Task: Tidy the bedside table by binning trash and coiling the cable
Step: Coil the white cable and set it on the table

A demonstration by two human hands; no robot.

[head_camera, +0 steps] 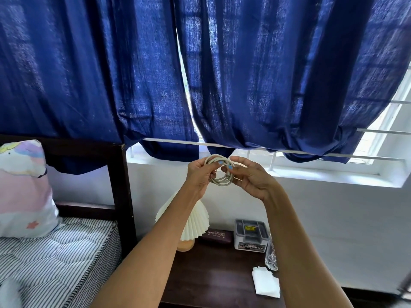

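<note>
- Head view: the dark bedside table (213, 274) sits at lower centre, bearing a pleated lamp (191, 221), a grey box (250, 234) and a white tissue (265, 283); blue curtains (266, 74) fill the top.
- My left hand (199, 174) and right hand (249, 176) are raised mid-frame, both pinching the coiled white cable (220, 173) between them.

You've got two hands up: left hand (198, 174), right hand (251, 176). One coiled cream-white cable (219, 172) between them. On the dark wooden bench (213, 274): one pleated white lamp (189, 223), one dark maroon glasses case (216, 236), one grey plastic lidded box (250, 234), one crumpled white tissue (265, 283), one clear crinkled wrapper (271, 256). One pastel unicorn pillow (24, 190). Two blue curtain panels (89, 74).
</note>
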